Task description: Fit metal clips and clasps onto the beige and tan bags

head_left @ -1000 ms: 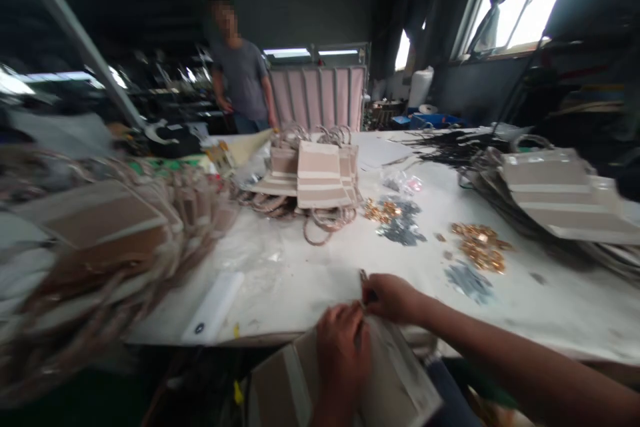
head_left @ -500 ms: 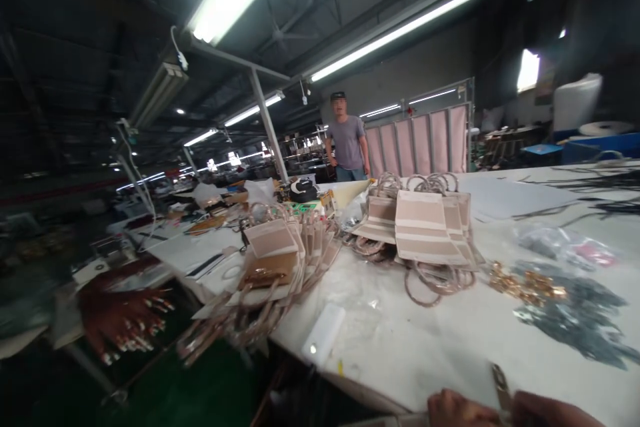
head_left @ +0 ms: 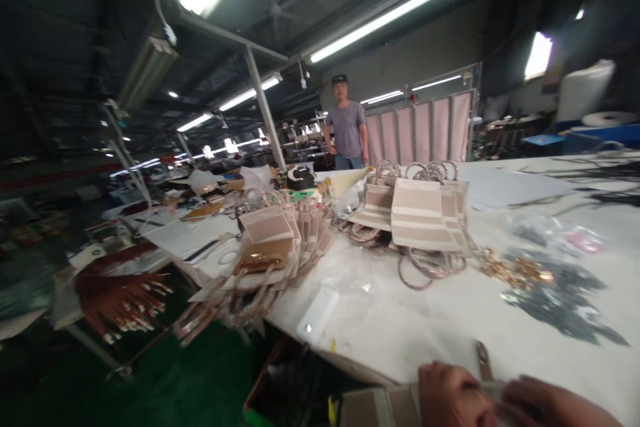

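At the bottom edge, my left hand [head_left: 453, 395] is closed with its fingers curled on a beige bag panel [head_left: 373, 407] with pale bands. My right hand [head_left: 553, 401] is closed beside it, partly cut off by the frame, and what its fingers grip is hidden. Between the two hands a narrow brown tab [head_left: 483, 360] with a metal fitting sticks up. Farther along the table lie stacked beige bag panels [head_left: 417, 203] with rope-like handles. A second stack of such panels [head_left: 267, 227] hangs over the table's left edge.
Gold metal fittings [head_left: 533, 272] and dark grey strips [head_left: 560, 310] lie at right on the white table [head_left: 400, 323]. A white box-like object [head_left: 319, 315] is near its edge. Brown straps [head_left: 123, 293] hang at left. A person [head_left: 346, 130] stands beyond the table.
The view has tilted down slightly, so the table sits higher and more of both hands and the held bag panel shows. The brown tab stays upright between my hands.
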Demonstrator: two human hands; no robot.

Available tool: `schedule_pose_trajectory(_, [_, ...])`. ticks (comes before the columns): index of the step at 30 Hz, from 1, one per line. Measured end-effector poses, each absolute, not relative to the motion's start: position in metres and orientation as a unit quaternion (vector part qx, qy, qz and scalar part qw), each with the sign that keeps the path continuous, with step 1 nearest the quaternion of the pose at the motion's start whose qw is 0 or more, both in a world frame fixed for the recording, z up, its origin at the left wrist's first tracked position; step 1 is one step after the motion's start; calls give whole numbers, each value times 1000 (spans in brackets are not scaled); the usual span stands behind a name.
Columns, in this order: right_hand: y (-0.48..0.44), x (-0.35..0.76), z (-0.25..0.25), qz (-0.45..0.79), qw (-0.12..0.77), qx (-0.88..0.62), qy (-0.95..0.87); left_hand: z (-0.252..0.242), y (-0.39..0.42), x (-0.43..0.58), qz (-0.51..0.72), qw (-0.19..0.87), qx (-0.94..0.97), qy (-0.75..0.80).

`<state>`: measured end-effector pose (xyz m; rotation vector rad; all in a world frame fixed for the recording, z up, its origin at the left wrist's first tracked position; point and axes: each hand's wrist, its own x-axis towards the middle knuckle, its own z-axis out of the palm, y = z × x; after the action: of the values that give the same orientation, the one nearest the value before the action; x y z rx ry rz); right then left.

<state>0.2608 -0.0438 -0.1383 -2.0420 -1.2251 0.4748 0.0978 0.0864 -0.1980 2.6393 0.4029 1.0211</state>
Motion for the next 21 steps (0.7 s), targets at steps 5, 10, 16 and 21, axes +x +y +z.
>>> schedule_pose_trajectory(5, [-54, 250, -20, 113, 520, -748, -397, -122, 71, 83, 290, 223, 913, 179])
schedule_pose_trajectory(10, [-44, 259, -34, 98, 707, -640, -284, -121, 86, 101, 248, 243, 926, 144])
schedule_pose_trajectory(16, [-41, 260, -69, 115, 761, -589, -246, -122, 92, 102, 235, 217, 937, 141])
schedule_pose_trajectory(21, [-26, 262, -53, 178, 855, -453, -180, -122, 96, 106, 231, 221, 937, 140])
